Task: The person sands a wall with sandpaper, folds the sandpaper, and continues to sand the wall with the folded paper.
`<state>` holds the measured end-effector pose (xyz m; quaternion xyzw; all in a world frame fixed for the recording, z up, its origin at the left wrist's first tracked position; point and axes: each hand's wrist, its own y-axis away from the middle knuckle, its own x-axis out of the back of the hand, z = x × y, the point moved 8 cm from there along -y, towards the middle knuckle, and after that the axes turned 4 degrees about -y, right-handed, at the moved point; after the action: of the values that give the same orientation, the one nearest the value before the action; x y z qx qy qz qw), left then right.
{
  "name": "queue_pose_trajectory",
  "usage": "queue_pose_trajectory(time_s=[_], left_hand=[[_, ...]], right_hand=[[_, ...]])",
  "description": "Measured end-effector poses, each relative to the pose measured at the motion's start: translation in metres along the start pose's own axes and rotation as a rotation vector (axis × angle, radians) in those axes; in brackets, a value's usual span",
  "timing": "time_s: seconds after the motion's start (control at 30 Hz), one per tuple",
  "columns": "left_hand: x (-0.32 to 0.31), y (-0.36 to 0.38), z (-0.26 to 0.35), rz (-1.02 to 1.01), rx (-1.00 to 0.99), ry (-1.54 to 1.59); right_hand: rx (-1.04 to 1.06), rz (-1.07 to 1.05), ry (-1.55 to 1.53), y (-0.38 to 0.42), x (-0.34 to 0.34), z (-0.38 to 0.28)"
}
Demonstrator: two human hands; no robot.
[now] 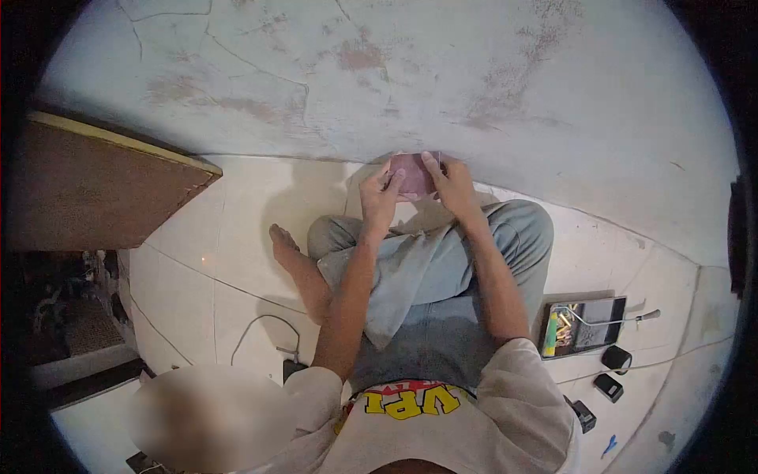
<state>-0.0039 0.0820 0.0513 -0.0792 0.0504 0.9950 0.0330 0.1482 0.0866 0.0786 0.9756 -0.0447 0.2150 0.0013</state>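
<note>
A flat, reddish-purple sheet-like piece is held up close to the wall, above my crossed legs. My left hand grips its left side, the thumb lying over its face. On the opposite side, my right hand is closed on its right edge, with the thumb near the top. The fingers behind the piece are mostly hidden. I cannot make out exactly what kind of piece it is.
A pale, scuffed wall rises ahead. A brown board juts in at left. At right lies a dark tray-like object with small items, near black blocks and a blue item. A blurred person is at lower left.
</note>
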Motion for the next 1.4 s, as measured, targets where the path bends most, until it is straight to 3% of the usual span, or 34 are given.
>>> queue_pose_trajectory(time_s=[0.03,0.1,0.2,0.33,0.4,0.47,0.5,0.6,0.7,0.83,0.9,1.13,1.2,1.3,1.4], left_hand=[[0.001,0.001,0.002,0.012,0.034,0.057],[0.004,0.001,0.002,0.032,0.063,0.112],[0.007,-0.001,-0.003,0.016,0.031,0.193],[0.003,-0.003,-0.008,-0.044,0.063,0.343],[0.0,-0.002,-0.002,-0.063,0.068,0.363],[-0.017,0.006,0.017,-0.302,0.03,0.517],[-0.016,0.005,0.016,-0.305,0.028,0.519],[-0.021,0.006,0.015,-0.377,0.025,0.494],[-0.009,0.003,-0.001,-0.203,0.106,0.366],[-0.003,0.004,0.003,-0.19,0.075,0.315],[-0.013,0.008,0.013,-0.356,0.04,0.349],[-0.011,0.001,-0.001,-0.255,0.057,0.328],[-0.009,-0.002,0.007,-0.234,-0.097,0.158],[-0.008,0.001,0.007,-0.184,-0.062,-0.083],[-0.007,0.002,0.012,-0.152,-0.086,-0.134]], right_hand=[[0.002,-0.003,-0.003,0.0,0.001,0.001],[-0.199,-0.14,-0.151,0.003,-0.008,0.015],[-0.128,-0.094,-0.357,0.002,-0.013,0.019],[-0.039,-0.072,-0.308,-0.002,-0.012,0.012],[-0.176,-0.08,-0.595,0.003,-0.012,0.011],[-0.244,-0.11,-0.769,0.008,-0.008,-0.001],[-0.316,-0.144,-0.944,0.009,-0.011,-0.003],[-0.372,-0.155,-1.041,0.008,-0.018,0.011],[-0.413,-0.058,-0.964,0.009,-0.018,0.021],[-0.35,-0.151,-0.916,0.007,-0.022,0.013],[-0.369,-0.113,-0.882,0.008,-0.019,0.018],[-0.394,-0.198,-0.82,0.012,-0.027,0.007],[-0.351,-0.235,-0.687,0.011,-0.029,0.014],[-0.313,-0.264,-0.626,0.01,-0.031,0.015],[-0.255,-0.211,-0.578,0.008,-0.031,0.024]])
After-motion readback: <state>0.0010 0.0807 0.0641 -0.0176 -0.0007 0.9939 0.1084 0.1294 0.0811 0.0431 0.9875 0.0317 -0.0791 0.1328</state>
